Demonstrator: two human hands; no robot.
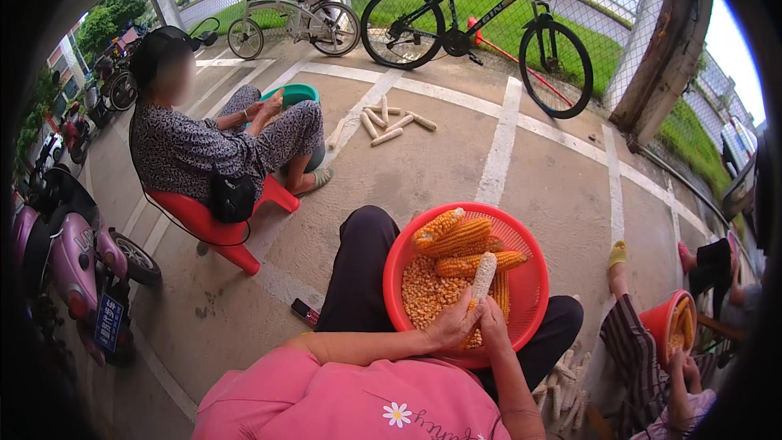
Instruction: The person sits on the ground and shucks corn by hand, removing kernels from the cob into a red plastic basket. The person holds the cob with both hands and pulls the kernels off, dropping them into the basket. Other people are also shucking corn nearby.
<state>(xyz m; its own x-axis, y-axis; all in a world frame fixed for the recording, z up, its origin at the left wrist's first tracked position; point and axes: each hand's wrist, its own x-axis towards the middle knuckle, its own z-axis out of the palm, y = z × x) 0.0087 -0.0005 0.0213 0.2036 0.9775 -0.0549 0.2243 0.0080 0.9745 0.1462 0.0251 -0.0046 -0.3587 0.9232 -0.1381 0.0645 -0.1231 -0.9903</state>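
A red plastic colander (393, 275) rests on my lap. Several ears of dried yellow corn (458, 238) lie along its far side, and loose corn kernels (427, 287) cover the left of its bottom. Over the basket, my left hand (455, 321) and my right hand (493, 324) come together around one ear. Its far half is a bare, pale corncob (486, 275); some yellow kernels show near my fingers. Both hands grip this partly stripped ear, and its near end is mostly hidden by them.
At left, a person (177, 134) sits on a red plastic chair (211, 226) with a green basin (299, 93). Another at right has a red bucket (657, 321) of corn. Bare cobs (391, 125) lie ahead; more (565, 385) lie at my right. A phone (303, 310) lies by my left leg.
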